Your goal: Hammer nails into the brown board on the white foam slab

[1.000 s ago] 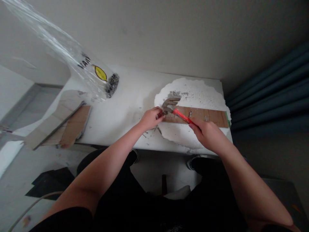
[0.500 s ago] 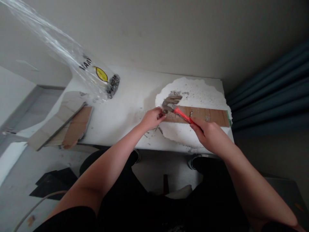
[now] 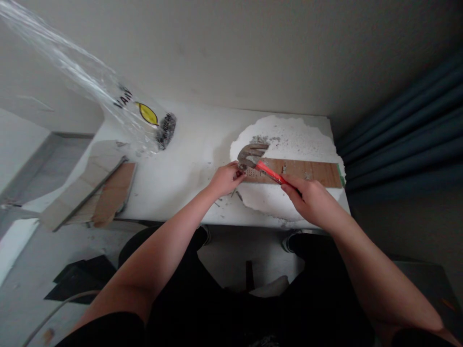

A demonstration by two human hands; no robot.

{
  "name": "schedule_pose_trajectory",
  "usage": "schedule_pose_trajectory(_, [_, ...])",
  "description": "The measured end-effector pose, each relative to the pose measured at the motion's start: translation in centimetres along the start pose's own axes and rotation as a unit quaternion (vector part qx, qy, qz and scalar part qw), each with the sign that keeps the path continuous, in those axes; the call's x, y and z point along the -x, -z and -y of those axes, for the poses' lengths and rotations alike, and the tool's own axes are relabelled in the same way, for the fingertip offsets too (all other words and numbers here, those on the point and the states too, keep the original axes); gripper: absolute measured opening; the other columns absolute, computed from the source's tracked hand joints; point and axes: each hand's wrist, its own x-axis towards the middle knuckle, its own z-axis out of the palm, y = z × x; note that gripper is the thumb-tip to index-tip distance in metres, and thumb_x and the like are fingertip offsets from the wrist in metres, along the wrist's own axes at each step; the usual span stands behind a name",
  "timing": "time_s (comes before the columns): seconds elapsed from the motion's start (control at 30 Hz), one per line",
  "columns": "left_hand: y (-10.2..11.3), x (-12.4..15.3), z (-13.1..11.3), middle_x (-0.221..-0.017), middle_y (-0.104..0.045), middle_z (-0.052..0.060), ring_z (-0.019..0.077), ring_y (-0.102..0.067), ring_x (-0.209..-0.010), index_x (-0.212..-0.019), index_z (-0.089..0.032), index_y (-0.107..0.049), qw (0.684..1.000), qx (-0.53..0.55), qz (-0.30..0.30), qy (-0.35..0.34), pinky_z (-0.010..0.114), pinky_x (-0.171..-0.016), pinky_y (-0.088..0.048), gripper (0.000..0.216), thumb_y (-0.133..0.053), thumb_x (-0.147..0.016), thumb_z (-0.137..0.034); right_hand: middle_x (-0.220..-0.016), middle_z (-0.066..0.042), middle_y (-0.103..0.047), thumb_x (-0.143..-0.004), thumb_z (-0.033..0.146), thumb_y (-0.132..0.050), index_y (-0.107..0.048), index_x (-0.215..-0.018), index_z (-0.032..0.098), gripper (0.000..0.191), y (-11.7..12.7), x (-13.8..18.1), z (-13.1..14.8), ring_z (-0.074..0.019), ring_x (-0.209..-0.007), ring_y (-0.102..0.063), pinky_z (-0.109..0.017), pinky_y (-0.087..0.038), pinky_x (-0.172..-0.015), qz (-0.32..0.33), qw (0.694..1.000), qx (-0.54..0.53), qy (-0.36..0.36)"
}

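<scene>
My right hand (image 3: pixel 306 195) is closed round the red handle of a claw hammer (image 3: pixel 269 172). The hammer's metal head is over the left end of a wooden board (image 3: pixel 304 172), close to my left fingertips. Pinched at that end, my left hand (image 3: pixel 227 179) holds something too small to make out. Many small dots or holes mark the wood beside those fingers. Under the board lies a ragged white slab (image 3: pixel 267 198) with grey crumbs scattered on it. A few thin nail-like pieces (image 3: pixel 238 195) lie just below my left hand.
All this rests on a white table (image 3: pixel 181 178). A clear plastic bag with a yellow leaf print (image 3: pixel 148 113) stands at the back left. Broken board pieces (image 3: pixel 112 195) overhang the left edge. Dark blue curtains (image 3: pixel 408 130) hang at the right; black sheets (image 3: pixel 83 277) lie on the floor.
The hammer head has shifted slightly left, toward my left fingertips, while the whole view has moved a little too. My left hand keeps its pinch at the board's end.
</scene>
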Motion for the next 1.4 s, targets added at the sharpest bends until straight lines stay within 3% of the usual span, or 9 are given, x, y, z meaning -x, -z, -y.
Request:
schedule_pose_trajectory(0.1, [0.0,0.1,0.1,-0.085,-0.065,0.005,0.0206,-0.065,-0.080,-0.080,-0.020,-0.061,1.000,0.007,-0.002,-0.003,0.032,-0.076,-0.051,0.010,-0.064,-0.088,-0.026,-0.092,-0.011,-0.076,-0.104,0.038,-0.044,-0.071,-0.120,0.022,0.035,0.0,0.0,-0.3,-0.0245,-0.076,-0.070,-0.033,-0.046,-0.066,0.012,1.000,-0.008,0.001])
schedule_pose_trajectory(0.27, [-0.1,0.1,-0.4,-0.093,-0.066,0.005,0.0193,-0.064,-0.081,-0.092,-0.020,-0.066,0.999,0.041,-0.021,-0.022,0.033,-0.077,-0.051,0.011,-0.064,-0.090,-0.030,-0.085,-0.008,-0.074,-0.104,0.040,-0.043,-0.070,-0.120,0.021,0.037,0.7,0.2,-0.5,-0.0216,-0.069,-0.065,-0.032,-0.044,-0.064,-0.022,0.998,-0.051,-0.004])
schedule_pose_trajectory(0.73, [-0.6,-0.1,-0.1,-0.087,-0.066,0.004,0.0202,-0.064,-0.082,-0.080,-0.019,-0.064,0.997,0.056,-0.037,0.024,0.032,-0.076,-0.051,0.016,-0.068,-0.088,-0.032,-0.091,-0.009,-0.075,-0.105,0.039,-0.044,-0.069,-0.122,0.023,0.035,-0.4,0.1,-0.4,-0.0243,-0.078,-0.070,-0.032,-0.045,-0.068,0.005,0.999,-0.048,-0.006])
schedule_pose_trajectory(0.9, [-0.4,-0.2,-0.1,-0.090,-0.065,0.004,0.0169,-0.063,-0.078,-0.076,-0.018,-0.062,0.991,0.124,-0.041,0.028,0.030,-0.073,-0.052,0.020,-0.071,-0.085,-0.033,-0.085,-0.008,-0.074,-0.105,0.037,-0.044,-0.071,-0.118,0.021,0.034,-0.6,-0.2,-0.5,-0.0232,-0.073,-0.068,-0.031,-0.043,-0.065,0.001,0.999,-0.034,-0.012])
schedule_pose_trajectory(1.0, [0.2,0.0,0.0,-0.095,-0.065,0.004,0.0145,-0.062,-0.074,-0.087,-0.017,-0.063,0.983,0.174,-0.026,0.047,0.028,-0.068,-0.053,0.023,-0.076,-0.079,-0.034,-0.089,-0.009,-0.076,-0.105,0.035,-0.044,-0.070,-0.123,0.020,0.035,-1.1,-0.3,-0.8,-0.0235,-0.076,-0.069,-0.031,-0.043,-0.067,0.013,1.000,-0.025,-0.006])
schedule_pose_trajectory(1.13, [0.9,0.3,0.5,-0.102,-0.066,0.004,0.0147,-0.065,-0.077,-0.110,-0.018,-0.061,0.974,0.208,-0.023,0.083,0.027,-0.065,-0.053,0.033,-0.068,-0.078,-0.021,-0.092,-0.010,-0.077,-0.106,0.036,-0.043,-0.069,-0.125,0.019,0.037,-2.1,-0.2,-0.8,-0.0250,-0.079,-0.071,-0.031,-0.044,-0.068,0.007,0.999,-0.029,-0.018])
schedule_pose_trajectory(1.23, [0.9,0.3,1.0,-0.103,-0.068,0.004,0.0155,-0.066,-0.081,-0.107,-0.019,-0.063,0.978,0.180,-0.046,0.098,0.028,-0.071,-0.054,0.033,-0.058,-0.076,-0.011,-0.095,-0.011,-0.078,-0.106,0.035,-0.043,-0.069,-0.125,0.020,0.036,-2.6,0.0,-0.8,-0.0262,-0.084,-0.072,-0.031,-0.046,-0.070,0.025,0.999,-0.037,-0.021])
schedule_pose_trajectory(1.4, [0.6,0.1,1.0,-0.105,-0.069,0.004,0.0167,-0.066,-0.082,-0.103,-0.020,-0.064,0.984,0.125,-0.059,0.116,0.030,-0.076,-0.054,0.030,-0.053,-0.077,-0.009,-0.099,-0.012,-0.078,-0.106,0.035,-0.042,-0.067,-0.129,0.020,0.037,-2.7,0.1,-1.0,-0.0269,-0.088,-0.073,-0.030,-0.048,-0.073,0.019,0.999,-0.010,-0.032])
